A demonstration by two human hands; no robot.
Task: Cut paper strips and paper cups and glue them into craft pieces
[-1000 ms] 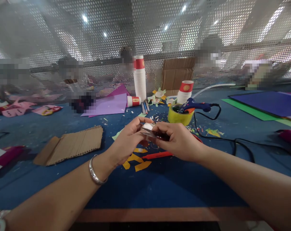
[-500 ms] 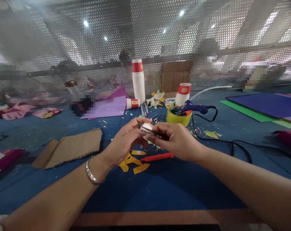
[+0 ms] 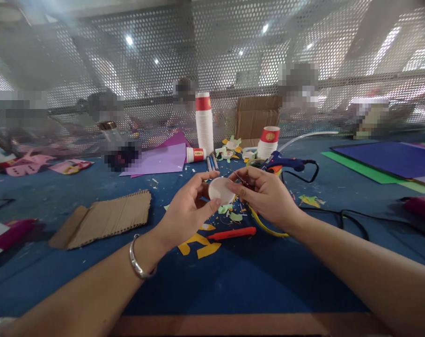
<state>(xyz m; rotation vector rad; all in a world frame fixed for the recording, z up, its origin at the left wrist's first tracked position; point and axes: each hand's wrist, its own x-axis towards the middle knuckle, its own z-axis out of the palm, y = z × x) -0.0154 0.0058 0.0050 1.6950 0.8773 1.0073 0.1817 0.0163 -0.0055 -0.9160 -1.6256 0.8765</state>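
Between my two hands is a round white paper disc (image 3: 221, 191), which looks like the base of a paper cup. My left hand (image 3: 187, 203) grips its left edge between thumb and fingers. My right hand (image 3: 268, 194) touches the disc's right edge with the thumb. Thin dark blades of scissors (image 3: 239, 177) stick out of that same hand; its fingers hide the rest. Below the disc lie an orange-red pen (image 3: 231, 233), yellow paper pieces (image 3: 208, 250) and green scraps (image 3: 236, 217). A curved yellow strip (image 3: 267, 228) runs beneath my right hand.
A blue glue gun (image 3: 286, 161) with a black cord rests behind my right hand. Tall cup stack (image 3: 204, 126), short cup stack (image 3: 268, 140) and a lying cup (image 3: 196, 154) stand farther back. Corrugated cardboard (image 3: 109, 217) lies left, coloured sheets (image 3: 384, 161) right.
The white disc has turned its flat face toward me. My right hand has shifted slightly right, and the scissor blades have moved off the disc. Green scraps now show below it.
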